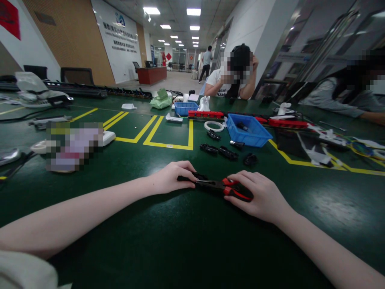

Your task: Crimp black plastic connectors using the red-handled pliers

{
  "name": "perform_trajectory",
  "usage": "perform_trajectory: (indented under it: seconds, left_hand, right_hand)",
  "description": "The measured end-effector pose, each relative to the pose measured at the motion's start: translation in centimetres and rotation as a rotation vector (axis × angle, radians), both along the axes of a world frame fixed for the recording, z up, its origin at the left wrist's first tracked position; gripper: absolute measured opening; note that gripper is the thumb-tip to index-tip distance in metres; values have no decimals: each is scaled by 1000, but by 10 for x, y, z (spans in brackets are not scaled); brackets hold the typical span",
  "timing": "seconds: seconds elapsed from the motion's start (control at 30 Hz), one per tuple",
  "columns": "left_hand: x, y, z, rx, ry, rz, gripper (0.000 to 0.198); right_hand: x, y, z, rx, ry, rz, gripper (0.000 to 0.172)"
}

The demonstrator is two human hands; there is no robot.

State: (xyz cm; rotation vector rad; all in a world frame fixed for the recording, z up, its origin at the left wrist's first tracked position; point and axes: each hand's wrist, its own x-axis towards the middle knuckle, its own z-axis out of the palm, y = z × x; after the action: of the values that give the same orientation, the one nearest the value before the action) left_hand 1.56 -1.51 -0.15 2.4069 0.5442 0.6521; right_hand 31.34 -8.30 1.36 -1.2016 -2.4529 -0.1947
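My right hand (260,194) is wrapped round the red and black handles of long-nosed pliers (212,183). Their metal jaws point left and reach a small black part (201,176) pinched by my left hand (176,176). Whether the jaws grip that part or only touch it, I cannot tell; my left fingers hide much of it. Both hands are low over the dark green table (168,241). Just beyond them lie several similar black pieces (227,153) and a short black cylinder with a silvery end (237,144).
Behind the loose pieces stands a blue bin (251,136) with a black item inside, beside a white ring (213,126). Yellow tape (168,145) marks the tabletop. A blurred-out object (73,148) lies at left. Across the table sits a person (228,82); another is at far right.
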Motion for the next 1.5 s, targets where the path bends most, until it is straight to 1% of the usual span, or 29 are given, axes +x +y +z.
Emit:
perform_trajectory:
  seconds: [0.13, 0.33, 0.47, 0.63, 0.83, 1.2, 1.3, 1.43, 1.5]
  left_hand:
    - [0, -1, 1, -3, -6, 13, 15]
    - [0, 1, 0, 3, 6, -9, 15]
    - [0, 2, 0, 3, 3, -8, 17]
    - [-1, 2, 0, 5, 8, -9, 20]
    - [-1, 1, 0, -5, 11, -8, 22]
    - [0, -1, 3, -20, 1, 0, 23]
    - [1, -2, 3, -14, -2, 18, 21]
    - [1, -2, 2, 2, 9, 19, 10]
    - [1, -2, 1, 4, 17, 16, 8]
  right_hand:
    - [-2, 0, 0, -12, 2, -3, 35]
    - [-1, 0, -1, -24, -3, -11, 36]
    - [-3, 0, -3, -2, -14, -6, 37]
    - [-5, -3, -1, 38, -22, 1, 38]
    - [1, 0, 1, 78, -59, 22, 39]
    - [2, 2, 0, 74, -60, 28, 39]
    - [3, 2, 0, 69, -64, 27, 38]
    - [3, 2, 0, 65, -66, 24, 38]
    - [2, 2, 0, 59, -65, 19, 38]
